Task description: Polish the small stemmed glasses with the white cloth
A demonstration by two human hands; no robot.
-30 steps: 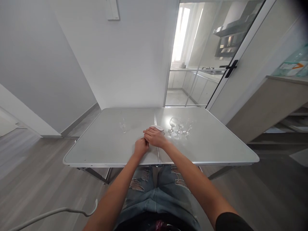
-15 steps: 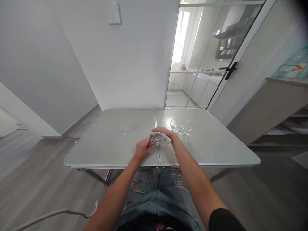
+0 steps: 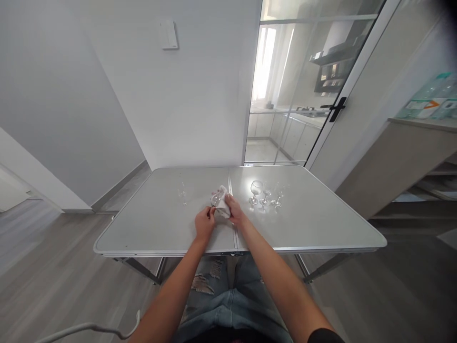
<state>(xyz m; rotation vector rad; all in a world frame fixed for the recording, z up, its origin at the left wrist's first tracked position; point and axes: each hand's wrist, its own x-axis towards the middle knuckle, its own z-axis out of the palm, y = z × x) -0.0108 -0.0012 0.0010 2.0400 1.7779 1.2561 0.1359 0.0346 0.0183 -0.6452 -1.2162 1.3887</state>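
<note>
Over the middle of the table, a clear stemmed glass [image 3: 216, 198] is held between my two hands. My left hand [image 3: 204, 221] is closed at the near side of the glass, fingers pinched on what looks like its stem or foot. A white cloth [image 3: 223, 206] is gripped in my right hand [image 3: 233, 209] and pressed against the right side of the bowl. Part of the glass is hidden by the cloth and fingers. To the right stand a round-bowled wine glass [image 3: 256, 188] and smaller stemmed glasses [image 3: 265, 196]. Left of my hands is another thin clear glass [image 3: 183, 195].
The pale folding table [image 3: 150, 228] has a metal rim and a centre seam. Behind it are a white wall and a glazed door [image 3: 282, 95] with a black handle. Bottles [image 3: 428, 102] sit on a shelf unit at right. A white cable [image 3: 93, 327] hangs at lower left.
Both hands have shifted slightly left with the glass. My right hand has come off the top of the glass to its right side, and the round wine glass shows fully. The view has tilted a little.
</note>
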